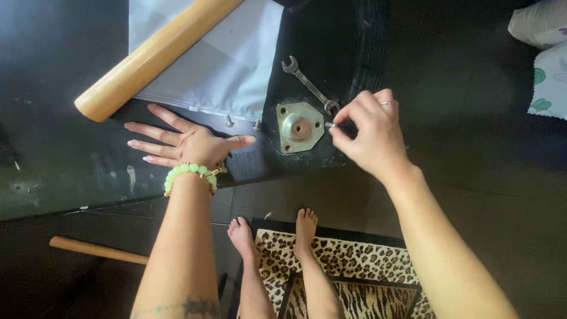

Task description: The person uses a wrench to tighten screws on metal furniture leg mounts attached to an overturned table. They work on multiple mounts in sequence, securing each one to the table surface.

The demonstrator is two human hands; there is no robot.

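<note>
Far to the left, above the left hand (189,142), lies a round wooden leg (155,54). It rests partly on a white sheet (236,65). It is not fixed to anything yet.

The left hand lies flat on the dark panel (71,136). Its fingers are spread wide and it holds nothing. It seems to press down to keep the panel from sliding. A green bead bracelet (188,175) sits on that wrist.

Just to the right of the left thumb, two loose bolts (229,121) stand near the edge of the white sheet. They are not in any hole, so they look like work that is left.

Between the two hands sits a metal plate (299,126) with six sides. It lies flat on the panel. Small holes show near its corners, and some look empty.

The right hand (369,133) is pinched shut on a small bolt (331,125) at the right edge of the plate. It cannot be told if that bolt is already in its hole.

Just above the right hand lies a wrench (308,85), touching nothing but the panel. No hand holds it, so the tightening does not seem to be done.
</note>
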